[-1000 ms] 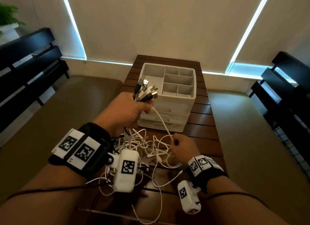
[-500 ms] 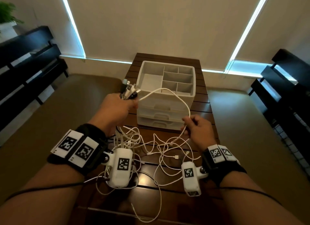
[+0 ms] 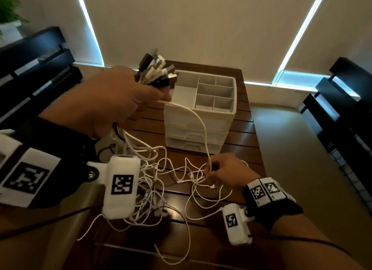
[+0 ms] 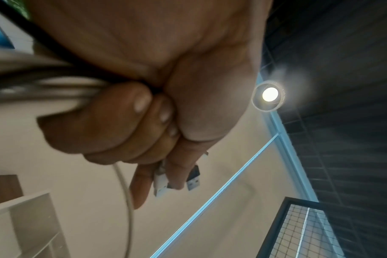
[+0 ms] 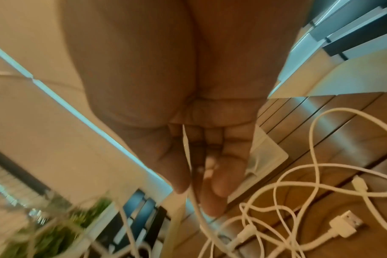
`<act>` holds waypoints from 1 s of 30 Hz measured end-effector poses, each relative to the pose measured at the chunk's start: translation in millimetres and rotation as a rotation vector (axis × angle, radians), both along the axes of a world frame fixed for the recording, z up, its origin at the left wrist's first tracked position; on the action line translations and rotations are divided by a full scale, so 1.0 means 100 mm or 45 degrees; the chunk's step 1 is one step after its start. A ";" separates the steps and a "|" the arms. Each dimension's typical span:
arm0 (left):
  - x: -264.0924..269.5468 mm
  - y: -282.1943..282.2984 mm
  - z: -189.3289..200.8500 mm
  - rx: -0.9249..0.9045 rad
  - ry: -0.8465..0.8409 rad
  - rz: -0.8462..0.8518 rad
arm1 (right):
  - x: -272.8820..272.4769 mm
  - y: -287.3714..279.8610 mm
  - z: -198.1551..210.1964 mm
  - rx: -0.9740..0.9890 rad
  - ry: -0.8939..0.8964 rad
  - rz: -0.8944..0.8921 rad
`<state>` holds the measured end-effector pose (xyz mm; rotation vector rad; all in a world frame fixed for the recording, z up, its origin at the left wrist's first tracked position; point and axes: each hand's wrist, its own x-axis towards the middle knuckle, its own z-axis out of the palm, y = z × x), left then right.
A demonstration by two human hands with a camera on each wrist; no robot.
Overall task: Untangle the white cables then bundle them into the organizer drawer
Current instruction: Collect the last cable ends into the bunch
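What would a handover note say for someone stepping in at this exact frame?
Left hand: raised, gripping a bunch of cable plugs.
Right hand: low over the wooden table, pinching one white cable that runs up to the left hand.
Tangled white cables hang from the left fist and lie on the table in front of the white drawer organizer.
Done: plug ends gathered.
Left: free the strands, bundle them, put them in a drawer; visible drawers look closed, top compartments hold no cables.

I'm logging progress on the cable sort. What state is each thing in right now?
Left hand: raised, gripping the plug ends in a bunch.
Right hand: pinching one white cable.
Loose cables: tangled on the table.
Organizer: drawers closed, top compartments empty.
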<state>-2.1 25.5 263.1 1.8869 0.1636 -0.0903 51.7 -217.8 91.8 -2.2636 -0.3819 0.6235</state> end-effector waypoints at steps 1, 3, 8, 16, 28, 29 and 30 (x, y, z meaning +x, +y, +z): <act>-0.02 0.00 0.04 -0.023 -0.008 -0.027 | -0.05 0.05 0.01 -0.017 0.014 0.060; -0.06 0.04 0.13 -0.030 -0.010 -0.096 | -0.19 0.16 -0.03 -0.096 0.040 0.225; -0.17 0.16 0.14 0.005 0.037 -0.167 | -0.39 0.12 -0.35 -0.509 0.402 0.649; -0.38 0.18 -0.67 -0.065 0.495 -0.181 | 0.06 -0.26 -0.61 -0.989 0.040 0.355; -0.09 -0.08 -1.67 -0.265 0.515 0.192 | 0.26 -0.12 -1.37 -0.789 -0.065 0.100; -0.07 -0.09 -1.71 -0.256 0.488 0.195 | 0.26 -0.13 -1.45 -0.822 -0.095 0.111; -0.06 -0.10 -1.74 -0.251 0.461 0.200 | 0.24 -0.13 -1.48 -0.870 -0.134 0.130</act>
